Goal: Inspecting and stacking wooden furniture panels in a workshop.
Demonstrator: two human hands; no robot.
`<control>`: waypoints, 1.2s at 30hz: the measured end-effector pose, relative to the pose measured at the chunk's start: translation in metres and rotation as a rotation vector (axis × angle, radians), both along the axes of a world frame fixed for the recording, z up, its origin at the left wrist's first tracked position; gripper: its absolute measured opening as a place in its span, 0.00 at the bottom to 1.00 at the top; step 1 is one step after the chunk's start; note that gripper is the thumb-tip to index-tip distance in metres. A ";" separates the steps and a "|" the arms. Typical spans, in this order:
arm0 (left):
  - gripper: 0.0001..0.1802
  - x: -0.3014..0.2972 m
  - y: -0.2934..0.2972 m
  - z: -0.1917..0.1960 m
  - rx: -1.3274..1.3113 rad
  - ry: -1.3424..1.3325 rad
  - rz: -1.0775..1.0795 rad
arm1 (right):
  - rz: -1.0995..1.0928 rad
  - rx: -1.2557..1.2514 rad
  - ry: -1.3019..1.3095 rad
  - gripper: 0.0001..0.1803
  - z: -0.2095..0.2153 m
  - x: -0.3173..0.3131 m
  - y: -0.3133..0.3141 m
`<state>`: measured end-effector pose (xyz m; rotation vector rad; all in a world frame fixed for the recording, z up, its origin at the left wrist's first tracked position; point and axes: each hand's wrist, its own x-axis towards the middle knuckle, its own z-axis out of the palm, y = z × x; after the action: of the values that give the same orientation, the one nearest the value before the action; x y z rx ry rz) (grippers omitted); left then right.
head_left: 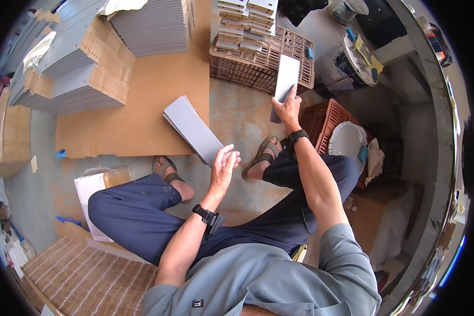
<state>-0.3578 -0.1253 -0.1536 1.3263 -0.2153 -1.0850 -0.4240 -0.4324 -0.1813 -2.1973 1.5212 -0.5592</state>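
My left hand (225, 167) grips the near end of a small stack of flat grey boards (194, 130). The stack slants up to the left, its far end over the brown cardboard sheet. My right hand (288, 109) is closed on a pale, narrow board (287, 76), with the index finger lying along its face. That board is held out at the right, over the near right part of an upturned-looking brown plastic crate (242, 73). Several grey boards with small holes (246, 23) lie in layered rows on the crate, left of my right hand.
Tall stacks of grey boards (89, 68) stand on the cardboard sheet (142, 126) at the left. A stained bucket (347, 63) is at the back right. A reddish crate (329, 124) with a white tub (347, 139) stands beside my right knee. A woven mat (89, 274) lies lower left.
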 end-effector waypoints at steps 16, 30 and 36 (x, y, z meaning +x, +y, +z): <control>0.37 0.064 0.004 -0.069 0.310 -0.427 0.622 | 0.711 0.280 -0.163 0.55 0.062 0.069 0.166; 0.44 0.052 0.007 -0.093 0.469 -0.342 0.566 | 0.571 1.112 -0.166 0.44 -0.006 0.094 0.167; 0.61 0.033 0.002 -0.107 0.544 -0.174 0.555 | 0.468 1.174 -0.071 0.46 -0.009 0.100 0.180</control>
<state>-0.3243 -0.1237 -0.2604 1.8255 0.3335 -0.5648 -0.3242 -0.2525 -0.1907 -1.4392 0.8394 0.3536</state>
